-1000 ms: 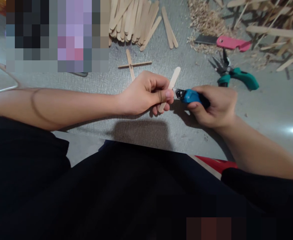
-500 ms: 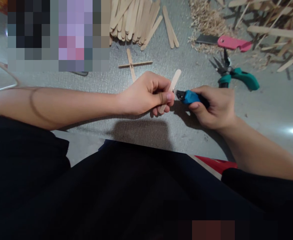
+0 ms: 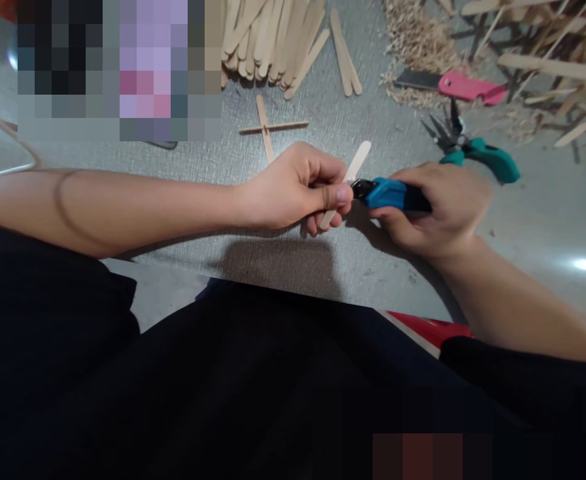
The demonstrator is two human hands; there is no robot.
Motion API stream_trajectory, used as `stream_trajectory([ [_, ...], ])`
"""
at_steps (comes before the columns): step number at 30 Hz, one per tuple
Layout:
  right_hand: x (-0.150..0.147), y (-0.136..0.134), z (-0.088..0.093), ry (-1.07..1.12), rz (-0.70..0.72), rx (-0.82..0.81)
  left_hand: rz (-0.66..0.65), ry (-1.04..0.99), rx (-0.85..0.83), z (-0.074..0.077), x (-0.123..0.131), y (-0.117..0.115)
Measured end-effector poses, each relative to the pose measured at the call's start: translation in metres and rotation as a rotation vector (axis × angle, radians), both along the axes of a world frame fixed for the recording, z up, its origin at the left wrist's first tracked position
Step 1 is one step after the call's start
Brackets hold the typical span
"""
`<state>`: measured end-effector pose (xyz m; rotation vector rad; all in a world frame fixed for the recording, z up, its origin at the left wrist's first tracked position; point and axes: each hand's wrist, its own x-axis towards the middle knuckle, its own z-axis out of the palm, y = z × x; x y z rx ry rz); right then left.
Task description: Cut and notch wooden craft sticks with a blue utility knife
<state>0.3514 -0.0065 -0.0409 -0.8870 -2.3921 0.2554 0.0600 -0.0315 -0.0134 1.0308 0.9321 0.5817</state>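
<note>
My left hand (image 3: pixel 313 190) is closed in a pinch around a wooden craft stick (image 3: pixel 359 162), which is held slanted above the table. My right hand (image 3: pixel 437 207) grips a blue-and-black utility knife (image 3: pixel 387 193). Its dark tip meets the stick's right edge beside my left thumb; the blade itself is too small and covered to make out. Just beyond my left hand, two craft sticks joined as a cross (image 3: pixel 264 125) lie on the table, partly hidden by that hand.
A pile of craft sticks (image 3: pixel 273 40) lies at the back, with two more sticks (image 3: pixel 345 57) beside it. Wood shavings (image 3: pixel 415 40), a pink-handled blade (image 3: pixel 465 87) and green-handled pliers (image 3: pixel 493 160) are at the right. A stick structure (image 3: pixel 553 67) stands at back right.
My right hand has tilted, and the knife tip has come against the stick. The stick leans further right at its upper end. My left hand has barely shifted.
</note>
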Motion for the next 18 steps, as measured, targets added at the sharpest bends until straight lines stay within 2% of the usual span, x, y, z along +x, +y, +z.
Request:
stream_trajectory([
  [7, 0.008, 0.002, 0.006, -0.163, -0.046, 0.114, 0.011, 0.043, 0.009, 0.002, 0.001, -0.002],
  [18, 0.015, 0.003, 0.012, -0.296, -0.047, 0.114, 0.055, 0.074, 0.04, 0.004, 0.003, -0.006],
])
